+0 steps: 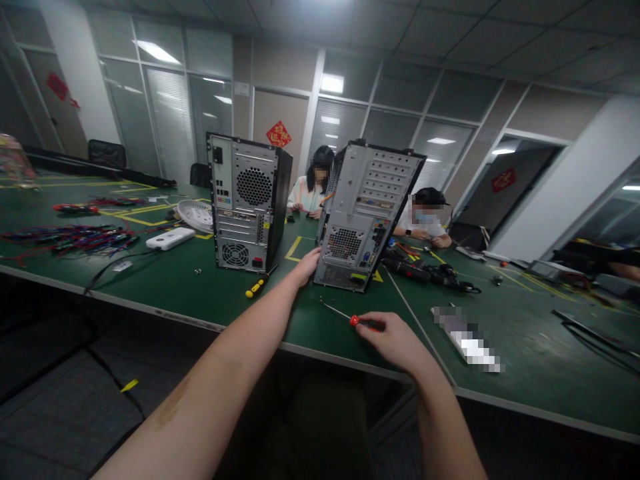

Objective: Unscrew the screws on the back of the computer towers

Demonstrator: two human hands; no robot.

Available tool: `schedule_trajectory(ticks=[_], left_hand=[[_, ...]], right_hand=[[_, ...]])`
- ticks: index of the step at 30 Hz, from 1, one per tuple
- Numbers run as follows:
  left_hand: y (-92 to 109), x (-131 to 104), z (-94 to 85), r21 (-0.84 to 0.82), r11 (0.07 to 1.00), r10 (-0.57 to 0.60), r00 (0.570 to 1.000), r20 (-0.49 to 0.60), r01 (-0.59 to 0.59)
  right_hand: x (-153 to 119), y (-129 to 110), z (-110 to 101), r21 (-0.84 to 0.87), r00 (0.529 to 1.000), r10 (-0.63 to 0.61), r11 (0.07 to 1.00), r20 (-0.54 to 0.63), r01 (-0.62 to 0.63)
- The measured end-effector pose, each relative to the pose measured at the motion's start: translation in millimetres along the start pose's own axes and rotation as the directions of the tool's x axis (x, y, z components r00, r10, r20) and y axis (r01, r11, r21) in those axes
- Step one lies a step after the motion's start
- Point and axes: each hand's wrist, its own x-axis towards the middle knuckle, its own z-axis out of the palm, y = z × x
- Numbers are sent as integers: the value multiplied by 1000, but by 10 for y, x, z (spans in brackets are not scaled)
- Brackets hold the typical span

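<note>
A computer case (350, 220) stands upright on the green table, its metal back panel facing me and leaning slightly in view. My left hand (308, 265) reaches to its lower left side; the fingers are mostly hidden against the case. My right hand (393, 337) grips a red-and-black screwdriver (355, 321) low over the table. The shaft points left, and its tip is by a tiny screw-like piece (321, 299) in front of the case.
Left of it stands a second computer case (243, 207), with a yellow screwdriver (255, 287) in front. Bundled wires (75, 238), a white box-shaped device (171, 239) and black cables (435, 273) lie about. Two people sit across the table. Its front edge (345, 360) runs close to me.
</note>
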Motion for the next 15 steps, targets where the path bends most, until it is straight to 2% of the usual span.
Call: schedule_trajectory(ticks=[8, 15], left_hand=[[-51, 48, -22, 12, 1000, 14, 1000, -9, -14], [-77, 61, -12, -6, 999, 40, 999, -5, -40]], right_hand=[[27, 27, 11, 4, 1000, -8, 1000, -4, 8], [48, -14, 8, -10, 998, 47, 999, 39, -47]])
